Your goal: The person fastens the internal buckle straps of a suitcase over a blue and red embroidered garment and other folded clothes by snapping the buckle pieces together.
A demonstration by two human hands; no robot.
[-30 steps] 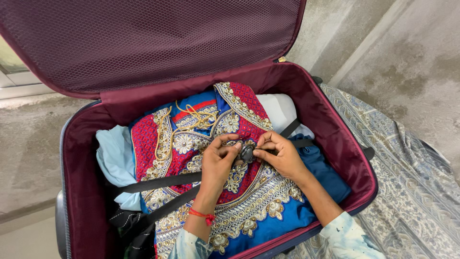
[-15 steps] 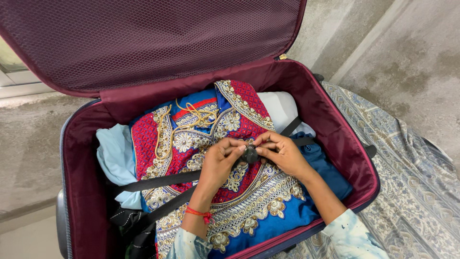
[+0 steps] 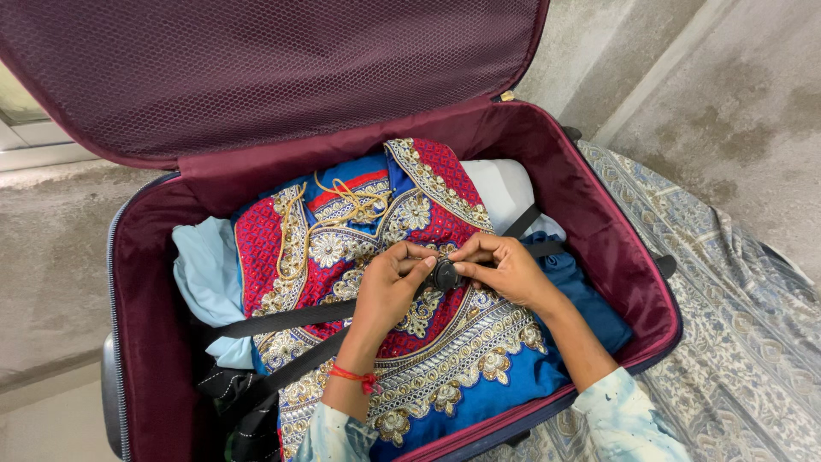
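Observation:
An open maroon suitcase (image 3: 599, 214) lies in front of me, packed with folded clothes. On top is a red and blue embroidered garment (image 3: 359, 231) with gold trim. Two black straps (image 3: 282, 321) run across it from the left, and black straps (image 3: 523, 224) come in from the right. They meet at a black buckle (image 3: 445, 275) in the middle. My left hand (image 3: 386, 287) pinches the buckle's left side, and a red thread band is tied around that wrist. My right hand (image 3: 505, 269) pinches its right side.
The mesh-lined lid (image 3: 256, 68) stands open at the back. A light blue cloth (image 3: 201, 269) and a white cloth (image 3: 505, 188) lie under the garment. The suitcase rests on a patterned bedsheet (image 3: 735, 299) beside a grey concrete wall (image 3: 710, 77).
Both hands have stayed on the buckle, with the fingers drawn a little closer together over it. The straps and clothes have not shifted.

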